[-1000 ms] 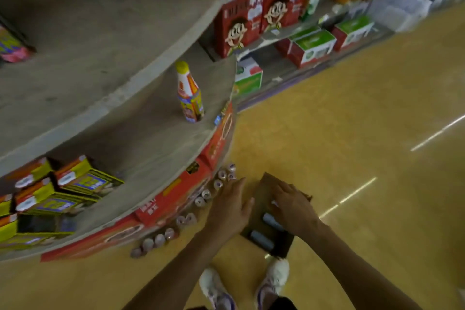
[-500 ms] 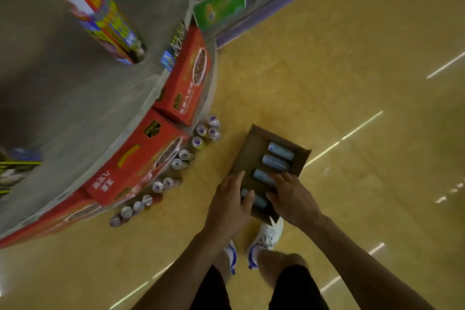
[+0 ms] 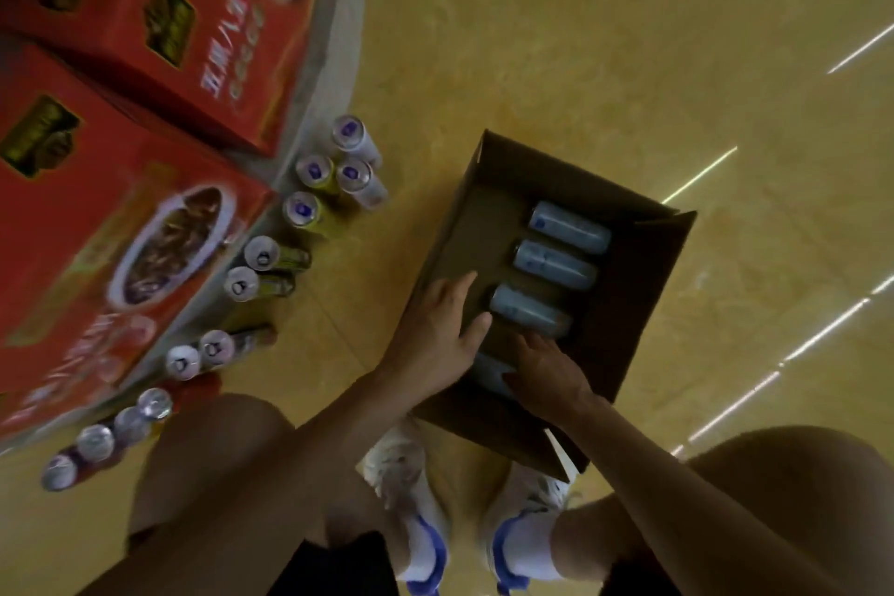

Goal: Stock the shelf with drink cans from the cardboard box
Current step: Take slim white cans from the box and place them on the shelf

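Just beyond the fingertips of both hands, three pale drink cans (image 3: 554,264) lie side by side in the cardboard box (image 3: 629,305). The left hand (image 3: 438,334) rests on the box's left wall, fingers straight and released. The right hand (image 3: 549,375) covers a fourth can (image 3: 486,370); whether its fingers clasp it I cannot tell. Left of the left fingers, upright cans (image 3: 314,172) stand beside red cartons (image 3: 145,218).

A shop, by all signs. Large red printed cartons (image 3: 145,218) displayed on a low grey curved shelf (image 3: 338,39); slim drink cans (image 3: 261,254) lined upright along that shelf's foot; beside the shelf, glossy yellow floor (image 3: 580,39) and an open brown cardboard box (image 3: 629,305) of stock.
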{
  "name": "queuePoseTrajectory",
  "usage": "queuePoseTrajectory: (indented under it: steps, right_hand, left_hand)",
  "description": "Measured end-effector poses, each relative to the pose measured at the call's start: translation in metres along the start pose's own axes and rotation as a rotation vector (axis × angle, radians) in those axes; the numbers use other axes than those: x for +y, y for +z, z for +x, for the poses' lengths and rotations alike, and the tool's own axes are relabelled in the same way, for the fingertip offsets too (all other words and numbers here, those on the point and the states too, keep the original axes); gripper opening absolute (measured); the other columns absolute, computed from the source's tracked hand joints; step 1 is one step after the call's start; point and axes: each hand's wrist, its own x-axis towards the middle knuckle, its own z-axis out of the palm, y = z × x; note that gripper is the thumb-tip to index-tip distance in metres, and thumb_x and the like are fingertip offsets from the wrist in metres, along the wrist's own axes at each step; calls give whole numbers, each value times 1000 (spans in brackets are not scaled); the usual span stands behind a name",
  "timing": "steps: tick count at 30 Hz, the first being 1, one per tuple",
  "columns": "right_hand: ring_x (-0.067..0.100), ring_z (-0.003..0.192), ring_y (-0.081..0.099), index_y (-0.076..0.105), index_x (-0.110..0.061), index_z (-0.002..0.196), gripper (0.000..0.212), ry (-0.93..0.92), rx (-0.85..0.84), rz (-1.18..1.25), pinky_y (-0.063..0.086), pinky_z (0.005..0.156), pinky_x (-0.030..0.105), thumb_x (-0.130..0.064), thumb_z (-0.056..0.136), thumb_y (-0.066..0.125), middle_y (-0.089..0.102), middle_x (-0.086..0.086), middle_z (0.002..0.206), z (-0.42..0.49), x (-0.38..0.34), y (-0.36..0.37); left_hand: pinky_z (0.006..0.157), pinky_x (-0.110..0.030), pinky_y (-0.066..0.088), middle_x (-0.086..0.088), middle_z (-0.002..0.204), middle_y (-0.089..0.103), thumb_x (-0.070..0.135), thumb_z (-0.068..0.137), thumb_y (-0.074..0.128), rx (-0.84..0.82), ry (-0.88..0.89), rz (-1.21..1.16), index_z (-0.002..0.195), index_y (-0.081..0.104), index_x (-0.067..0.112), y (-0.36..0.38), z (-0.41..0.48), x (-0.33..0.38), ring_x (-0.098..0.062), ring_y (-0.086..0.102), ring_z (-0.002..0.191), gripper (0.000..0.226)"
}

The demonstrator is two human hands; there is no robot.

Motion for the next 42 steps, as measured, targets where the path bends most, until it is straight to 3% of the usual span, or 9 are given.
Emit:
queuePoseTrajectory:
  steps: [5, 12, 20, 24, 28, 32, 35, 37, 42]
  right_hand:
    - [34, 145, 32, 32, -13, 153, 74, 0, -122, -87, 35, 116, 44, -44, 94, 63, 33, 14, 157, 70, 15, 40]
    - [32, 144, 38, 24, -18, 157, 62, -35, -182, -164, 31, 118, 41, -38, 104, 47, 33, 15, 159, 99, 28, 77]
    - [29, 136, 48, 32, -21, 154, 69, -55, -123, -155, 39, 113, 38, -43, 95, 61, 45, 11, 152, 96, 27, 68]
    - [29, 138, 45, 28, -17, 155, 73, -23, -92, -68, 36, 111, 34, -38, 94, 63, 43, 12, 153, 93, 23, 38]
    - [26, 119, 59, 45, -16, 144, 71, -21, 49, 119, 48, 98, 34, -45, 85, 72, 59, 11, 135, 79, 15, 6]
    - [22, 103, 64, 53, -16, 130, 60, -28, 151, 351, 55, 91, 46, -49, 84, 74, 64, 6, 118, 51, 10, -30]
    - [16, 96, 64, 50, -22, 125, 50, -49, 182, 455, 59, 82, 39, -46, 86, 72, 62, 0, 110, 32, 6, -57]
    - [12, 95, 64, 50, -24, 125, 50, -74, 227, 518, 59, 81, 36, -46, 86, 72, 61, -4, 109, 23, 4, -69]
    - [10, 98, 66, 52, -24, 128, 51, -118, 346, 708, 59, 84, 36, -47, 87, 71, 64, -4, 114, 15, -7, -85]
  left_hand:
    - [116, -37, 35, -3, 161, 29, 42, 104, 48, -49, 38, 68, 160, 20, 23, 31, 35, -35, -21, 33, 146, 65]
    - [112, -40, 38, -8, 159, 30, 40, 104, 48, -93, 79, 180, 161, 16, 21, 42, 68, -49, -27, 36, 143, 68]
    - [117, -43, 33, -9, 166, 19, 43, 104, 48, -128, 6, 118, 161, 15, 28, 38, 72, -45, -29, 28, 150, 68]
    - [115, -43, 34, -9, 166, 21, 44, 103, 49, -161, -59, 110, 161, 14, 29, 36, 75, -50, -30, 30, 149, 70]
    - [114, -40, 34, -10, 166, 21, 45, 103, 50, -176, -102, 71, 162, 5, 26, 28, 81, -37, -30, 30, 149, 77]
    - [109, -30, 31, -6, 165, 29, 42, 100, 57, -131, -102, -186, 163, 3, 24, 16, 87, -31, -24, 35, 147, 85]
    - [113, -35, 37, -1, 156, 39, 41, 91, 72, -77, -62, -465, 162, 10, 28, 13, 90, -25, -18, 44, 135, 95]
    - [107, -36, 45, 4, 143, 44, 36, 83, 81, -29, -22, -652, 159, 22, 29, 11, 93, -20, -13, 49, 125, 97]
    - [89, -33, 58, -7, 123, 71, 20, 86, 79, 46, 88, -908, 129, 60, 14, -1, 97, -4, -22, 68, 112, 48]
